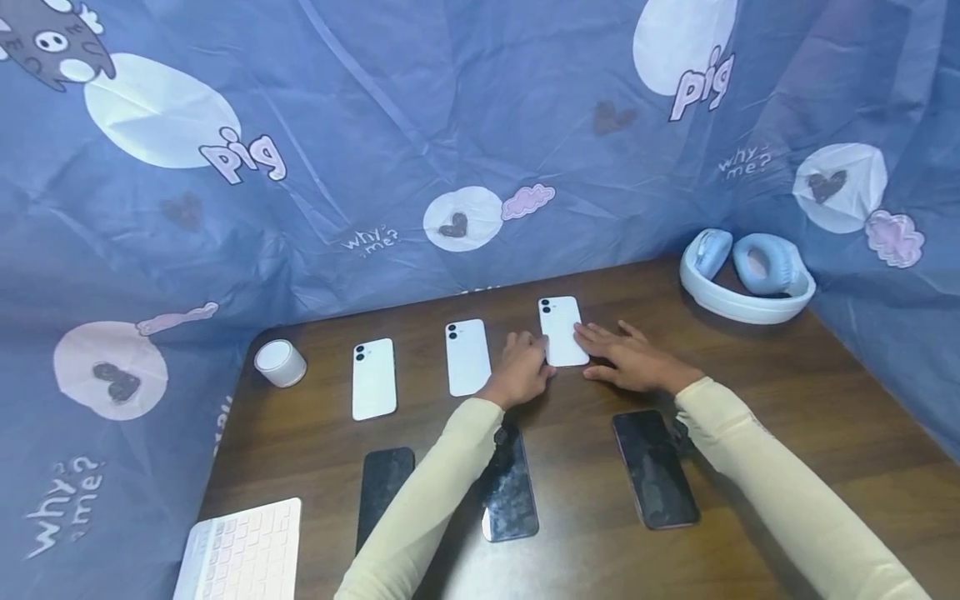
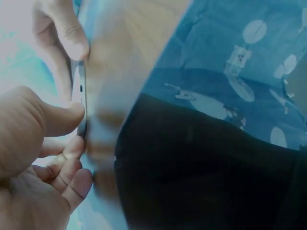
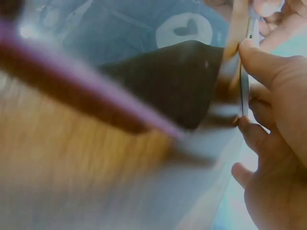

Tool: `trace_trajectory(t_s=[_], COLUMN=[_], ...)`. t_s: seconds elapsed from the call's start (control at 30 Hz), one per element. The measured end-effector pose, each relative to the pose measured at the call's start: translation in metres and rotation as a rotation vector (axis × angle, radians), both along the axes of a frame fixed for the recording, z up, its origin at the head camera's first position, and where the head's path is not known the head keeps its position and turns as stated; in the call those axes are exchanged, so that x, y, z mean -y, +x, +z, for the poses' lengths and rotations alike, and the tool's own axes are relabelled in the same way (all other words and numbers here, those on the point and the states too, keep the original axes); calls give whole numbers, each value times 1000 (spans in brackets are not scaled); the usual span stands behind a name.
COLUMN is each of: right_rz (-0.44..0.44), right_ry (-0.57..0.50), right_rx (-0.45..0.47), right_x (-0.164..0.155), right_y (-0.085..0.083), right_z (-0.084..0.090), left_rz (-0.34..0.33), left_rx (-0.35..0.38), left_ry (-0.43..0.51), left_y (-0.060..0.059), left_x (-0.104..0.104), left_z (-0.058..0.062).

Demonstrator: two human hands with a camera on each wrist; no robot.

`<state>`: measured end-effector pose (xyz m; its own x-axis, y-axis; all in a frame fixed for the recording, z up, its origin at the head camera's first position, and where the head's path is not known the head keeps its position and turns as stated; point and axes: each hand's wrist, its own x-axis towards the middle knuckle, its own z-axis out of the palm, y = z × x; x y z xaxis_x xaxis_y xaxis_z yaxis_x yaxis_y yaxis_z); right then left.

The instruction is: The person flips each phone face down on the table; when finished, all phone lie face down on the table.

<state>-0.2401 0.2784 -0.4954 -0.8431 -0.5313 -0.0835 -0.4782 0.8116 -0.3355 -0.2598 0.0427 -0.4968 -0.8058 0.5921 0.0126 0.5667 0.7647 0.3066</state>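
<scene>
A white phone [image 1: 561, 321] lies back-up on the brown table [image 1: 787, 400], the rightmost of three in the far row. My left hand [image 1: 525, 364] is curled at its lower left corner. In the left wrist view the left hand's [image 2: 43, 143] thumb and curled fingers pinch the phone's thin edge [image 2: 81, 96]. My right hand [image 1: 626, 354] lies flat beside the phone's right edge, fingers fairly straight. In the right wrist view the right hand's [image 3: 278, 120] fingertips touch the phone's side [image 3: 244, 86].
Two more white phones [image 1: 373, 377] [image 1: 467, 357] lie to the left. Three black phones [image 1: 382, 492] [image 1: 508, 487] [image 1: 655, 469] form the near row. Blue headphones [image 1: 746, 275] sit back right, a small white cylinder [image 1: 280, 362] back left, a white keyboard [image 1: 240, 554] front left. Blue cloth walls surround the table.
</scene>
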Motion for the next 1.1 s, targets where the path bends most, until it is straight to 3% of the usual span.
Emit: trace_trajectory(t_s=[0.33,0.57,0.7,0.83,0.93,1.1], right_rz=[-29,-23,3,57,89,154], right_ry=[78,134,64,-45,-92,-115], right_rx=[-37,-101,-232,-322,-333,-307], right_x=[-5,10,29,60,87,132], right_y=[3,8,22,42,64,104], right_z=[8,21,35,48,52,49], left_rz=[-37,-64,-40,21,71,179], left_rx=[2,32,-11,-13,10,59], left_ry=[-32,-44,0,74,95,58], left_y=[4,9,19,37,56,96], left_x=[-4,18,46,87,124,184], left_z=[4,11,28,48,60,68])
